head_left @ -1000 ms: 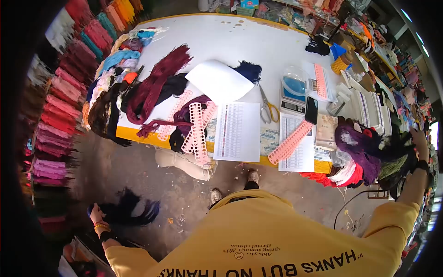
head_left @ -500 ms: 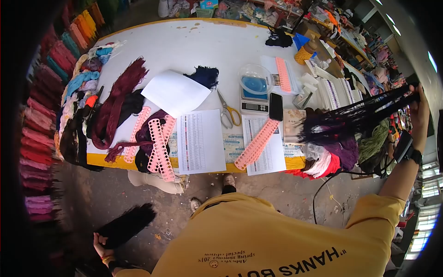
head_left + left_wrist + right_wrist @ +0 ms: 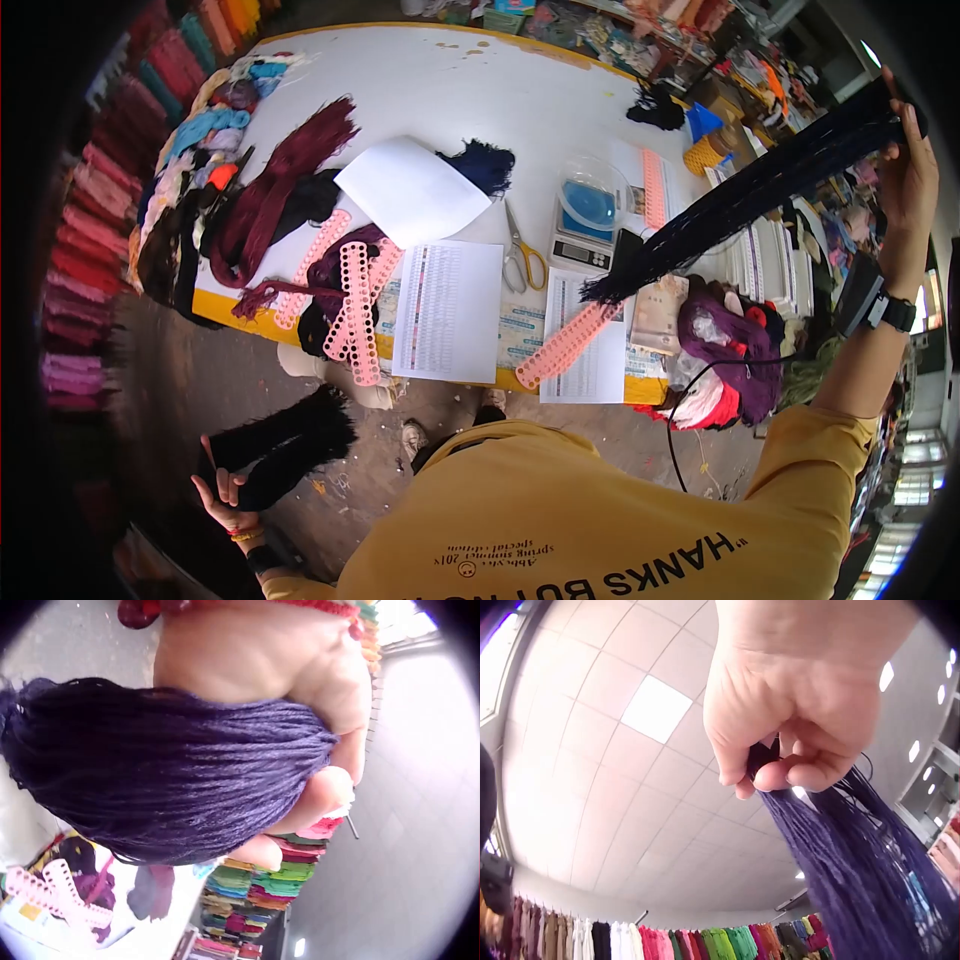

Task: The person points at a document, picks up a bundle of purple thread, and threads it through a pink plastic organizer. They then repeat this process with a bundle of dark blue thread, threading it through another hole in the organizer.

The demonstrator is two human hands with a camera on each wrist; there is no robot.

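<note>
At eight o'clock, the left hand (image 3: 228, 500) grips a dark skein (image 3: 305, 430); at two, the right hand (image 3: 910, 175) pinches a longer skein (image 3: 765, 190). This seems a yarn-holding step, calling next for firm fingers.

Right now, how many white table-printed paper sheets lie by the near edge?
2: one sheet left of the yellow-handled scissors, another sheet right, partly under pink perforated strips. More may be hidden.

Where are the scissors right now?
In the head view, the scissors lie on the near half of the table, with a printed sheet to their left and the digital scale just to their right.
</note>
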